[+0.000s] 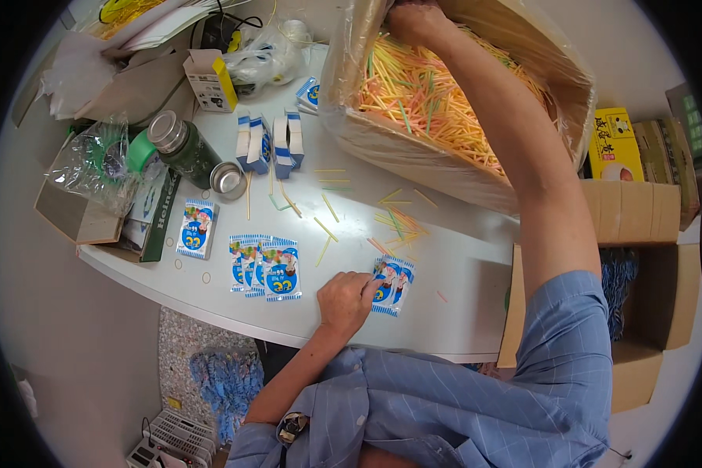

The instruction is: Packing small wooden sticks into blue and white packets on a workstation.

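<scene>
My left hand [346,303] is closed at the left edge of some overlapping blue-and-white packets [393,290], with thumb and finger on them. Far off, my right hand [417,22] reaches into a large carton [437,173] lined with clear plastic. Its fingers are hidden. Thin straw-like sticks [444,101] in yellow, orange, pink and green fill that carton. Loose sticks [402,226] of the same kind lie beyond the packets. Left of my left hand, several matching packets [281,269] lie fanned out. A further stack of packets [196,228] sits farther left.
Banded packet bundles [253,144] stand upright near a dark green flask [187,148] and its metal cup [228,180]. An open box [160,218] holds plastic bags at left. At right are a yellow box [616,144] and an open carton [678,296] with blue wrappers inside.
</scene>
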Demonstrator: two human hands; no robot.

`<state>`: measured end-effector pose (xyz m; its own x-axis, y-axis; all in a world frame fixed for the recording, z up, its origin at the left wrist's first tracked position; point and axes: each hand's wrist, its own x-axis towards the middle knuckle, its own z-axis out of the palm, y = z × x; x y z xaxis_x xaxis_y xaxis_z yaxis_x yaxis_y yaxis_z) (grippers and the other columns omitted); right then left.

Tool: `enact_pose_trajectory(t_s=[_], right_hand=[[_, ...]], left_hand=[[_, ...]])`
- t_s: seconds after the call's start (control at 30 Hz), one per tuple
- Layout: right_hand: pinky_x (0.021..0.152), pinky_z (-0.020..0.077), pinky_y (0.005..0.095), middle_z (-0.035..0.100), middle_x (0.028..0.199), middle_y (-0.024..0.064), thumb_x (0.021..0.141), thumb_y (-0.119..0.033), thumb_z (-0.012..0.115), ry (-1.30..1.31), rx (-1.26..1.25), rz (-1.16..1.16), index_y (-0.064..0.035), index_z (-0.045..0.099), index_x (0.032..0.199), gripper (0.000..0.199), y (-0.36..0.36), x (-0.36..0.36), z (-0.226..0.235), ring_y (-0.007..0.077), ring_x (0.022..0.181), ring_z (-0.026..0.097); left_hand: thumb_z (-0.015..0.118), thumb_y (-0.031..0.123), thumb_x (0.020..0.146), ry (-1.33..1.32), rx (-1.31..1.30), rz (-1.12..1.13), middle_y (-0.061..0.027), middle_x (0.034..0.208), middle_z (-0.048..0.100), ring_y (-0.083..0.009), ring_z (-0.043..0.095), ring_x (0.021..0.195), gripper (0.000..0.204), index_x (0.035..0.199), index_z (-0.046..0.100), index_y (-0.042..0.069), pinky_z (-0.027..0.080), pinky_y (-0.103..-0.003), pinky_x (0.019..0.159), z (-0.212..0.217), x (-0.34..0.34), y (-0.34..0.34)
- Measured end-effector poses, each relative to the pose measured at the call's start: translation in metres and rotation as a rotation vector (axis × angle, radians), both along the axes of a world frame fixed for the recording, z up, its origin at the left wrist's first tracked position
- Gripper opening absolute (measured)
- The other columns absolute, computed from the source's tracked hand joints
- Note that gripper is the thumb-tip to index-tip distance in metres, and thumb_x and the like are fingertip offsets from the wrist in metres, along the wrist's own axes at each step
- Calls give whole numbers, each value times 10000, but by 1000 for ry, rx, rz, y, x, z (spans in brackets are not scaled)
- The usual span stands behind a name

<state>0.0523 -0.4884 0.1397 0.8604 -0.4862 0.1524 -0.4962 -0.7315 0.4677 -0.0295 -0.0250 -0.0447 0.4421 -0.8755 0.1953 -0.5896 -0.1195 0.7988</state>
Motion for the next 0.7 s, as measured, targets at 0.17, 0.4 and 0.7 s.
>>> enact_pose_trajectory(t_s=[0.17,0.4,0.7], right_hand=[[775,530,491,730,989,152,867,-200,546,-41,-139,110,-48,745,953,264,16,6,-8,307,967,685],[823,518,497,679,1010,257,903,-120,500,-333,158,92,26,639,981,216,4,-42,9,420,912,652],[781,520,337,676,885,101,1046,-277,501,-648,408,187,28,585,979,323,54,-122,52,187,851,655]], left_hand=[[755,240,824,25,45,14,-86,726,698,-263,641,657,182,784,739,62,499,-378,589,0,4,4],[754,244,832,8,88,-23,-86,739,701,-264,644,670,190,782,735,61,503,-376,607,3,1,1],[746,128,865,245,-136,58,-121,740,680,-175,623,655,126,839,734,5,483,-294,610,3,1,12]])
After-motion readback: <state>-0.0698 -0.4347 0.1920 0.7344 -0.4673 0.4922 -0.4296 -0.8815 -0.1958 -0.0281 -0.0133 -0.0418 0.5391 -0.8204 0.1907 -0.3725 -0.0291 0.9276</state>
